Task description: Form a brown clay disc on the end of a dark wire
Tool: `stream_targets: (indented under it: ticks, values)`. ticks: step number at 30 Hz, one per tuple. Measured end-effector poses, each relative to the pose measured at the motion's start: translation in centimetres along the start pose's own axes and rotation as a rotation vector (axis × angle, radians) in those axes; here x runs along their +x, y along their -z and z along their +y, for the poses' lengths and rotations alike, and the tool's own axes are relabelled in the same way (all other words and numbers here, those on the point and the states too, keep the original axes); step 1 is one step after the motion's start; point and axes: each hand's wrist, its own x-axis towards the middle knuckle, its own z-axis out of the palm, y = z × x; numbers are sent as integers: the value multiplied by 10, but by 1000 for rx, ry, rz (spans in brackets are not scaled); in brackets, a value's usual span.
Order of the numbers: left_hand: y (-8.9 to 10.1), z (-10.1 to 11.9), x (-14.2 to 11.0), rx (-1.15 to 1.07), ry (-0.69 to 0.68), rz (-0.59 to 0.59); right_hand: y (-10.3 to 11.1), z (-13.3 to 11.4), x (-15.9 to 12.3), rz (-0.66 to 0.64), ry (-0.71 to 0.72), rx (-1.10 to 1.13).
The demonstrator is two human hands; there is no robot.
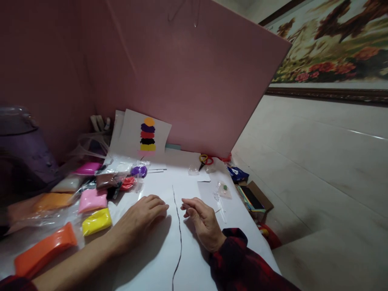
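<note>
My left hand lies flat on a white sheet of paper, fingers stretched out toward a thin black line that runs down the sheet. My right hand rests just right of that line, fingers loosely curled and apart, with nothing visible in them. A dark red sleeve covers the right forearm. The two hands sit on either side of the line, a little apart from it.
Clay packets lie at the left: yellow, pink, orange. A card with stacked colour blobs leans on a pink board. Scissors, small plastic bags and a cardboard box lie right.
</note>
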Motion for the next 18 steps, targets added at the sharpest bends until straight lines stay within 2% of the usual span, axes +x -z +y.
stream_targets:
  ticks: [3, 5, 8, 11, 14, 18]
  values:
    - [-1, 5, -1, -194, 54, 65, -1, -4, 0, -28, 13, -14]
    - [0, 12, 1, -363, 177, 75, -1, -8, 0, -27, -2, -22]
    - [6, 32, 9, -639, 495, -62, -2, -13, -2, -24, 21, -35]
    - [9, 52, 18, -878, 641, -162, -3, -14, -3, -35, 115, -56]
    - [0, 57, 22, -1062, 699, -220, -3, -11, -6, -33, 175, -49]
    - [-19, 46, 15, -1298, 674, -215, -7, -5, -11, 13, 158, -50]
